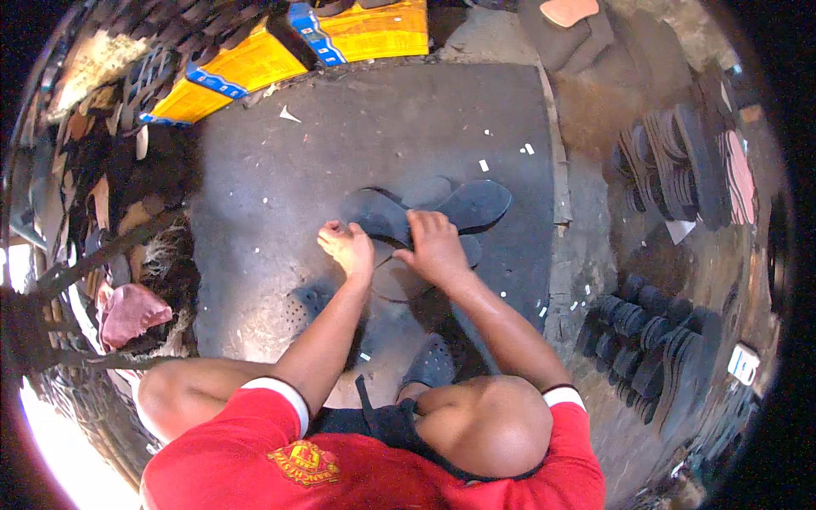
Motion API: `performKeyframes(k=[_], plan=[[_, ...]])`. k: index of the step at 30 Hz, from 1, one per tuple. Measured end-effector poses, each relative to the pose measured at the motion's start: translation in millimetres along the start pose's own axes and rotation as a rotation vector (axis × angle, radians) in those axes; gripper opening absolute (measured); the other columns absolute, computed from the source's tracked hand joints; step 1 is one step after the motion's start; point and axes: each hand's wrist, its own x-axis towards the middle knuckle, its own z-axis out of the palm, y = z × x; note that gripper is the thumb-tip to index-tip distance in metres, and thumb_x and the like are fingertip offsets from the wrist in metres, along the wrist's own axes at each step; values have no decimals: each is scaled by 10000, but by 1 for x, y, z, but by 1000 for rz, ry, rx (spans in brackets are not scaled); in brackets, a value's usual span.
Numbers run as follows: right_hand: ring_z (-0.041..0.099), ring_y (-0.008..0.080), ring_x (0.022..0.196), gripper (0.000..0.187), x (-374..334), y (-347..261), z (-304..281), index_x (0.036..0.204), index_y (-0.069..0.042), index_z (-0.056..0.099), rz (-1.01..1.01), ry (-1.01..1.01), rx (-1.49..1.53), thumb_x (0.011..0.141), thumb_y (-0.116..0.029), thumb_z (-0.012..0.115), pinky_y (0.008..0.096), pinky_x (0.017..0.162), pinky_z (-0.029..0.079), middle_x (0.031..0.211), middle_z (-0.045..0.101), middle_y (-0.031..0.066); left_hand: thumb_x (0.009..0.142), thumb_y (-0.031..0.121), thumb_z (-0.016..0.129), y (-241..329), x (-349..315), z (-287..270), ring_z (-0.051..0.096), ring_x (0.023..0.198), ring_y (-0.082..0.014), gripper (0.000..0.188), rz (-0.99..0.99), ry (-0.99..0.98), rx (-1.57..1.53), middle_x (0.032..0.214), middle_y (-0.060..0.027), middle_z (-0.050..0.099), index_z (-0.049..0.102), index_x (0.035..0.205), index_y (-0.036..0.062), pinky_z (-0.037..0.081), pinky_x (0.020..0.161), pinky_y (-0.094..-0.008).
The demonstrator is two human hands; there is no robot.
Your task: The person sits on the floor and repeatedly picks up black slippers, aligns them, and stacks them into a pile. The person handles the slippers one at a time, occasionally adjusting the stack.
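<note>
Several dark shoe soles lie crossed and overlapping on a dark floor mat (255,195) in front of me. My right hand (438,246) grips the narrow part of the left sole (378,212), its fingers over the top and its thumb at the near edge. Another dark sole (478,204) points away to the right, just beyond that hand. My left hand (348,249) is beside the left sole's near edge, palm turned up, with loosely bent fingers apart; I see nothing in it. Under my hands, a round flat piece (404,280) is partly hidden.
Yellow and blue boxes (365,34) stand at the far edge. Stacked dark soles (663,166) and another pile (650,344) lie on the right, near pink soles (737,178). A pink piece (134,316) is at left. White scraps dot the mat. My clog-shod feet (429,364) are close.
</note>
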Motion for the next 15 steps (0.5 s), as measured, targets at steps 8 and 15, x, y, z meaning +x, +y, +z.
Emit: performKeyframes(k=[8, 15], plan=[[609, 396, 1132, 825, -25, 58, -82, 1337, -22, 403, 631, 349, 427, 712, -232, 900, 476, 996, 494, 1215, 604, 233, 860, 138, 704, 68, -28, 12, 553, 1206, -388, 425, 744, -649, -130, 1246, -195, 604, 587, 1249, 12, 439, 1059, -461], [652, 197, 987, 477, -85, 91, -140, 1264, -21, 573, 641, 471, 834, 921, -276, 783, 356, 892, 529, 1128, 687, 81, 721, 293, 901, 115, -70, 56, 487, 1324, -390, 953, 853, -927, 357, 1460, -182, 483, 404, 1512, 107, 451, 1039, -529]])
